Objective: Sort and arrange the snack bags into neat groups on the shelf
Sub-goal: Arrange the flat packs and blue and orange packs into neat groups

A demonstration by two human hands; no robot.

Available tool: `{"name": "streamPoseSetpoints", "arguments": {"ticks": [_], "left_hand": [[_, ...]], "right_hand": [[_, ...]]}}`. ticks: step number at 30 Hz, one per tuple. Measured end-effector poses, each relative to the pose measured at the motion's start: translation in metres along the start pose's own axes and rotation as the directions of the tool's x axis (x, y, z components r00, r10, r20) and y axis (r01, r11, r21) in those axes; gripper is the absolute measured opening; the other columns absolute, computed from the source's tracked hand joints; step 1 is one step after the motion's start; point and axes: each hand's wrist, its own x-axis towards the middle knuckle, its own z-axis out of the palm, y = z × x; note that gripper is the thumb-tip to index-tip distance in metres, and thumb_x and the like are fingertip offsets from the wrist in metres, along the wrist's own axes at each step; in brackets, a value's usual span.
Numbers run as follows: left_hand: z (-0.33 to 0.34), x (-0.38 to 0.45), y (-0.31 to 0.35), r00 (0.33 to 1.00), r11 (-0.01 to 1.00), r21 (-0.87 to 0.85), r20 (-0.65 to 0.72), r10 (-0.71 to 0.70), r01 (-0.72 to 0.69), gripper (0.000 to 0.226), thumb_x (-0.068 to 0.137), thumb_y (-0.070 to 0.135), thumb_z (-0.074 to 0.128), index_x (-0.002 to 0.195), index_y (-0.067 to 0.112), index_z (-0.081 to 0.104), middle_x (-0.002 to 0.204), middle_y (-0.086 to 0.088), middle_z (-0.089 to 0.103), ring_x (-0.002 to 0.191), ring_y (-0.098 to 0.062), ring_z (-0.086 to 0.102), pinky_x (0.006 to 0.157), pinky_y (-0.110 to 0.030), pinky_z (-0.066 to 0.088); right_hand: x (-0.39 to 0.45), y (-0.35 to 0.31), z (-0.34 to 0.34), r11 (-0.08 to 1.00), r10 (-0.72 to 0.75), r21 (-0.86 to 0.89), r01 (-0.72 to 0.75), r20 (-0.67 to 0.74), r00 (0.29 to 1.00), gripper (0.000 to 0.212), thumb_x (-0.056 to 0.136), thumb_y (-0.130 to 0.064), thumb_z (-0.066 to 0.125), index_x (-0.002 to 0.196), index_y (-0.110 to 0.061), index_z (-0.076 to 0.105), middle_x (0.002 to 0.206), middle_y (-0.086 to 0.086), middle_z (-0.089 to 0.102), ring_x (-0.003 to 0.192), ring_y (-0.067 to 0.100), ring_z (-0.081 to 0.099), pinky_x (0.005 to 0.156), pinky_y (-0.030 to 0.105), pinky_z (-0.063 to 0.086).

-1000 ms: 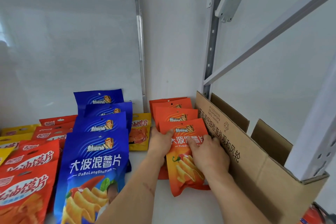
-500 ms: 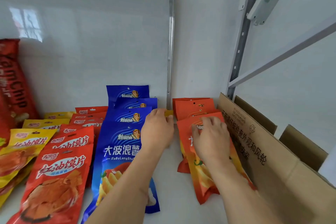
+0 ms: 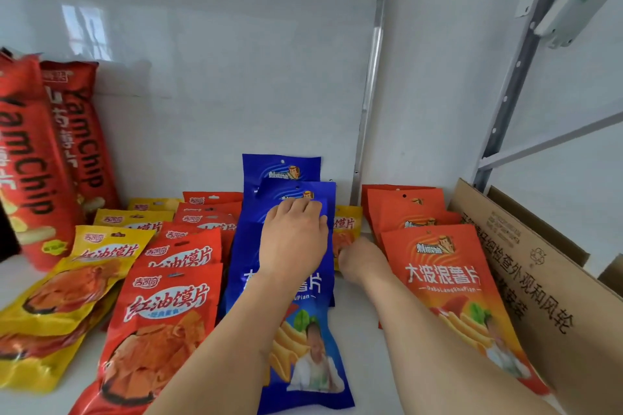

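Observation:
A row of overlapping blue chip bags [image 3: 289,171] runs down the middle of the white shelf [image 3: 365,340]. My left hand [image 3: 294,239] lies flat on top of that row, fingers spread over a bag's upper edge. To its right is a row of orange chip bags [image 3: 445,280]. A single yellow bag [image 3: 349,224] is wedged between the blue and orange rows. My right hand [image 3: 362,263] has its fingers curled at that bag's lower end. Red bags [image 3: 168,307] and yellow bags [image 3: 84,280] lie in rows on the left.
Tall red YamChip bags [image 3: 37,145] lean against the back wall at far left. An open cardboard box [image 3: 539,280] stands along the right side, against the orange row. A grey shelf upright [image 3: 509,84] rises behind it. The white back panel closes the shelf.
Both hands left the front orange bag. My left hand moved onto the blue row and my right hand moved left to the yellow bag. The view swung left, showing the YamChip bags.

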Motion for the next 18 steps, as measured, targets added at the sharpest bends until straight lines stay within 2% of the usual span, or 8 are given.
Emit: {"name": "streamPoseSetpoints", "arguments": {"ticks": [3,4,7,11,15,18], "left_hand": [[0.002,0.0,-0.011,1.0,1.0,-0.019,-0.014,-0.009,0.009,0.034,0.103,0.031,0.048,0.127,0.014,0.065,0.129,-0.003,0.066,0.125,-0.024,0.056,0.104,-0.039,0.042],[0.003,0.0,-0.015,1.0,1.0,-0.027,-0.029,-0.006,0.005,0.031,0.102,0.03,0.051,0.123,0.013,0.067,0.124,-0.004,0.068,0.12,-0.025,0.059,0.101,-0.04,0.045],[0.006,-0.003,-0.021,0.998,0.999,-0.024,-0.064,0.03,-0.032,0.023,0.098,0.027,0.058,0.108,0.012,0.072,0.105,-0.003,0.073,0.1,-0.025,0.067,0.086,-0.04,0.051],[0.01,-0.009,-0.026,0.986,0.989,0.006,-0.082,0.145,-0.145,0.011,0.089,0.025,0.071,0.091,0.015,0.074,0.088,-0.001,0.074,0.082,-0.022,0.07,0.072,-0.038,0.057],[0.016,-0.013,-0.032,0.956,0.967,0.024,-0.143,0.255,-0.254,0.012,0.088,0.029,0.071,0.084,0.018,0.074,0.082,0.0,0.073,0.075,-0.019,0.07,0.069,-0.036,0.058],[0.013,-0.013,-0.032,0.941,0.955,0.05,-0.164,0.297,-0.293,0.026,0.093,0.034,0.054,0.082,0.02,0.072,0.077,0.003,0.07,0.07,-0.017,0.066,0.066,-0.034,0.057]], "right_hand": [[0.003,-0.007,-0.001,0.994,0.08,0.073,-0.076,-0.058,0.995,0.023,0.097,-0.021,0.048,0.109,-0.006,0.062,0.117,0.012,0.063,0.111,0.03,0.061,0.074,0.026,0.039],[0.007,-0.008,0.0,0.992,0.094,0.09,-0.088,-0.068,0.993,0.024,0.098,-0.022,0.047,0.109,-0.006,0.062,0.118,0.012,0.063,0.107,0.029,0.061,0.074,0.027,0.039],[0.019,-0.009,0.004,0.99,0.115,0.096,-0.105,-0.108,0.987,0.023,0.098,-0.016,0.046,0.077,-0.011,0.053,0.113,0.013,0.067,0.084,0.025,0.056,0.069,0.027,0.038],[0.023,-0.01,0.006,0.989,0.1,0.128,-0.076,-0.193,0.976,0.03,0.097,-0.011,0.049,0.069,-0.018,0.04,0.109,0.013,0.067,0.1,0.032,0.063,0.072,0.029,0.041],[0.026,-0.016,0.009,0.983,0.107,0.174,-0.056,-0.298,0.949,0.01,0.096,-0.015,0.049,0.092,-0.009,0.056,0.106,0.012,0.067,0.082,0.027,0.058,0.067,0.03,0.042],[0.02,-0.021,-0.002,0.992,0.051,0.123,0.005,-0.446,0.894,0.021,0.097,-0.02,0.047,0.112,-0.007,0.056,0.114,0.013,0.057,0.095,0.034,0.06,0.069,0.034,0.04]]}}
